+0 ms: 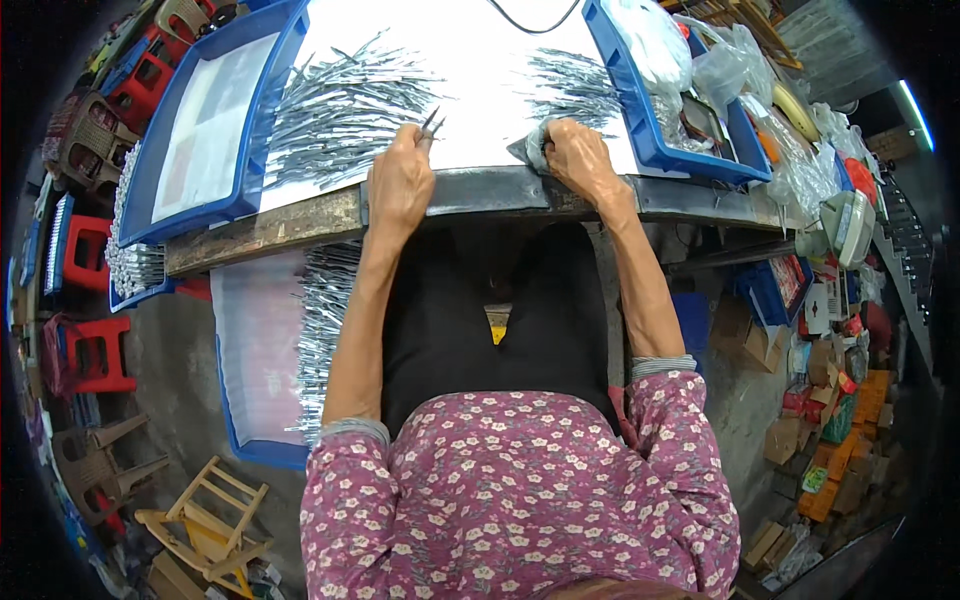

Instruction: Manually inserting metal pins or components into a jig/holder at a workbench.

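Observation:
At the table's near edge my left hand (403, 180) is closed around a thin dark pointed piece (433, 122) whose tips stick up past the fingers; its kind is too small to make out. To its left lies a wide heap of thin grey metal strips (335, 115). My right hand (582, 160) is closed on a crumpled grey cloth (535, 148) beside the dark edging of the table (485, 192). Beyond this hand is a smaller heap of similar grey strips (572, 88). The two hands are apart, both near the front of the white tabletop (475, 90).
A blue tray (245, 165) stands on the left and a blue bin (640, 130) with plastic bags on the right. Below the table another blue tray (223, 390) holds more strips. Red stools (98, 355), a wooden folding chair (215, 510) and cardboard boxes (785, 440) surround me.

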